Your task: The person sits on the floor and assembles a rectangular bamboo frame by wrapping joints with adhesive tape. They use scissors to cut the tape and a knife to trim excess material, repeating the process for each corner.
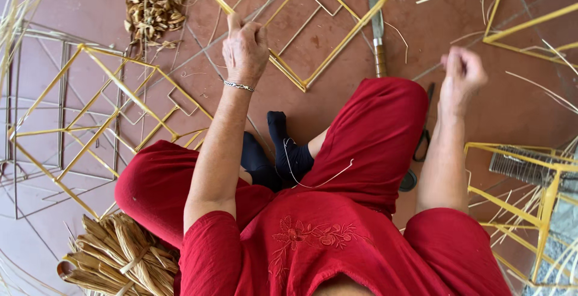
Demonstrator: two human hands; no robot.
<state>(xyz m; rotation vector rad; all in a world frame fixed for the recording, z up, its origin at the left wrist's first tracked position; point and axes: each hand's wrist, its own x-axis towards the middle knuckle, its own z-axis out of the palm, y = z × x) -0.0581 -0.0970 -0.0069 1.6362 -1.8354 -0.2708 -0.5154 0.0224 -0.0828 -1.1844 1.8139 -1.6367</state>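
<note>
Seated cross-legged on the floor [337, 100], red clothes, dark socks. Left hand [245, 49] clenched on a yellow-wrapped frame [328, 37], gripping one bar near its corner, frame lying flat ahead of the knees. Right hand [462, 73] raised and blurred, fingers closed, likely pinching a thin strand too fine to see. Probably light and stiff, that frame: wire wrapped in straw, fairly slick, best taken at a bar close to a joint. Strand probably brittle, apt to crack if bent sharply. Knife [377, 40] and scissors [421, 142] on the floor nearby. Straw bundle [120, 254] by the left knee.
</note>
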